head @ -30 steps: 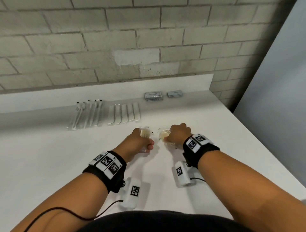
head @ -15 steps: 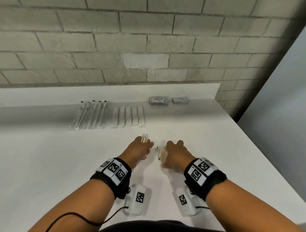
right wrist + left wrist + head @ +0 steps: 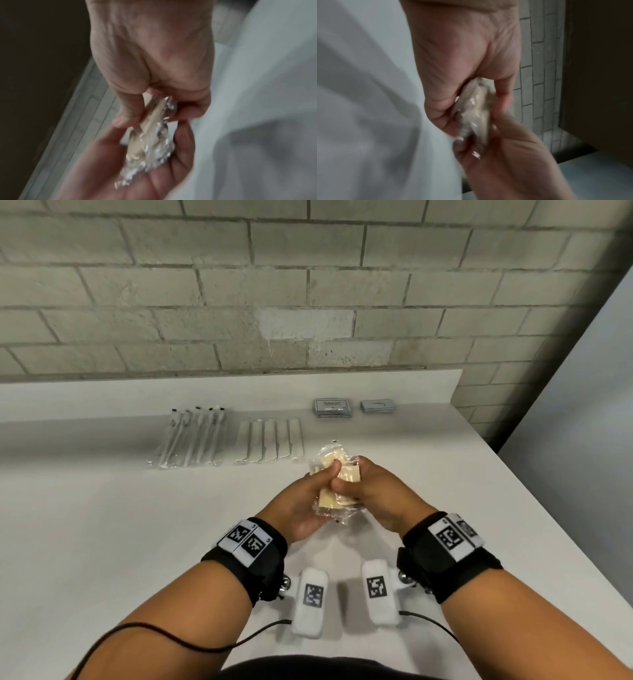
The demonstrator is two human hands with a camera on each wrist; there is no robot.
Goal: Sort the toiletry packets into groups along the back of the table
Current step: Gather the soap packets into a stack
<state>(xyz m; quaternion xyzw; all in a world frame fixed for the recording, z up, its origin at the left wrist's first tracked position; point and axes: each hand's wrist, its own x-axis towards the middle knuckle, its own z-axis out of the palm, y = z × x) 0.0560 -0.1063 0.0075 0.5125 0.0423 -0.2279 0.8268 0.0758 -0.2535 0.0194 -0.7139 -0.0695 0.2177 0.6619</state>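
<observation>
Crinkly clear wrappers of cream soap packets sit stacked between our hands above the table: left hand cups them, thumb on top; right hand pinches the far side. We should square the stack, then set it behind, right of the flat white sachets.

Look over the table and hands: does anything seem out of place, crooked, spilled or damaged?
Nothing stands out. Both the left hand and right hand grip crinkled clear packets of beige pads above the white table; four sorted groups lie tidily along the back.
</observation>
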